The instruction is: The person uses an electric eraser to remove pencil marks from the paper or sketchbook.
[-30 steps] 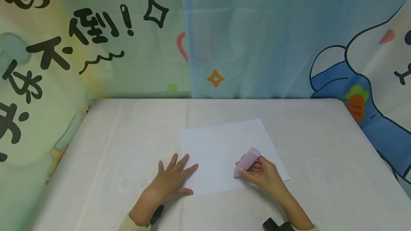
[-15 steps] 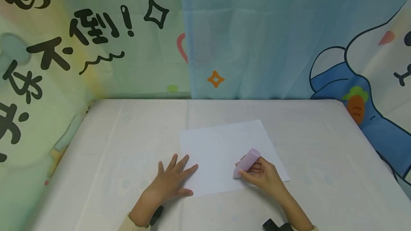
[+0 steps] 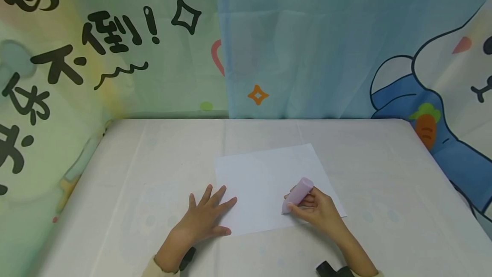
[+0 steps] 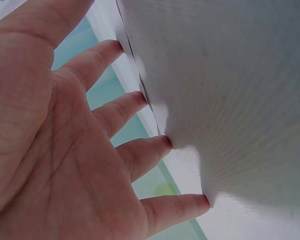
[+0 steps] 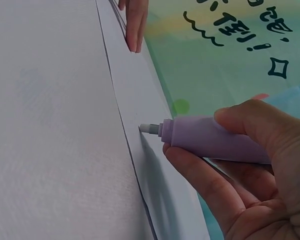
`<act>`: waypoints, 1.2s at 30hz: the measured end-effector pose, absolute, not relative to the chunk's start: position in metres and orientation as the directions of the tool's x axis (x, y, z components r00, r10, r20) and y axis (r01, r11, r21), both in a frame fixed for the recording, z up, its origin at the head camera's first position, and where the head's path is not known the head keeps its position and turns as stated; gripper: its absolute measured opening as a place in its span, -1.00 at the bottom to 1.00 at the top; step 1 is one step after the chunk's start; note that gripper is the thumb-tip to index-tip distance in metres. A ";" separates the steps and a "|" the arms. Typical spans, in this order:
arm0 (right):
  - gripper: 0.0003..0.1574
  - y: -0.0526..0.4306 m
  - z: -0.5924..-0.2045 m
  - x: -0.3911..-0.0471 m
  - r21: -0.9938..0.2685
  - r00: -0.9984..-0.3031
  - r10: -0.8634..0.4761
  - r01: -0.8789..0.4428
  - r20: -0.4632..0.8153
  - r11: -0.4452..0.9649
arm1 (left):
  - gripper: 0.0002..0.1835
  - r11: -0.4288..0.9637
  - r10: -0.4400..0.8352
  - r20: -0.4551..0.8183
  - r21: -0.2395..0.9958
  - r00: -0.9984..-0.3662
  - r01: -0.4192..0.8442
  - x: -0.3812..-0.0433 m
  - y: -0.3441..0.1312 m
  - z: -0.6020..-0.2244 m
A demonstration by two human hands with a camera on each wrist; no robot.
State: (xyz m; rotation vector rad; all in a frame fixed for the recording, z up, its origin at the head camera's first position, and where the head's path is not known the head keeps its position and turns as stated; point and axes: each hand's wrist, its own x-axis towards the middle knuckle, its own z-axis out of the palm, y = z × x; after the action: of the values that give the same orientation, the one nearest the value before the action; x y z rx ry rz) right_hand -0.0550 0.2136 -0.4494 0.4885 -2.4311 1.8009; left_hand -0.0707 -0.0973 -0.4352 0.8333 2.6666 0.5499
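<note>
A white sheet of paper (image 3: 261, 178) lies slightly turned on the table. My left hand (image 3: 207, 217) rests with spread, straight fingers at the sheet's left edge; in the left wrist view its fingertips (image 4: 165, 142) press down on the surface. Over the right part of the sheet, my right hand (image 3: 323, 215) pinches a thick lilac electric eraser (image 3: 299, 193) between thumb and fingers, tilted with its top end up and to the right. The right wrist view shows its grey collar and small white tip (image 5: 146, 128) right at the paper.
A white cloth covers the table (image 3: 161, 153). Behind it hang a green printed curtain (image 3: 173, 76) with black lettering and a blue one (image 3: 326, 54) with a cartoon animal. Black straps (image 3: 332, 269) show near the wrists at the front.
The right hand and the electric eraser have shifted slightly to the right over the paper. The left hand and the sheet stay in place.
</note>
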 end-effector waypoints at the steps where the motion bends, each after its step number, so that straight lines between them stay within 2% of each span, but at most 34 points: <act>1: -0.58 0.213 -0.450 -0.055 -0.917 -0.944 -0.210 -0.304 0.254 0.258 | -0.18 0.760 0.591 -0.161 0.439 -0.790 0.479 -0.071 -0.097 -0.435; 36: -0.58 0.204 -0.455 -0.057 -0.912 -0.937 -0.201 -0.330 0.286 0.245 | -0.18 0.759 0.587 -0.164 0.454 -0.793 0.467 -0.072 -0.097 -0.437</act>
State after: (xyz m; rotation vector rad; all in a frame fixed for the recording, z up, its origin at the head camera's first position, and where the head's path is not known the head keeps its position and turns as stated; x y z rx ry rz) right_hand -0.0566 0.2041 -0.4546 0.5124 -2.3894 1.7944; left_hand -0.0718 -0.0975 -0.4372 0.8178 2.6601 0.5718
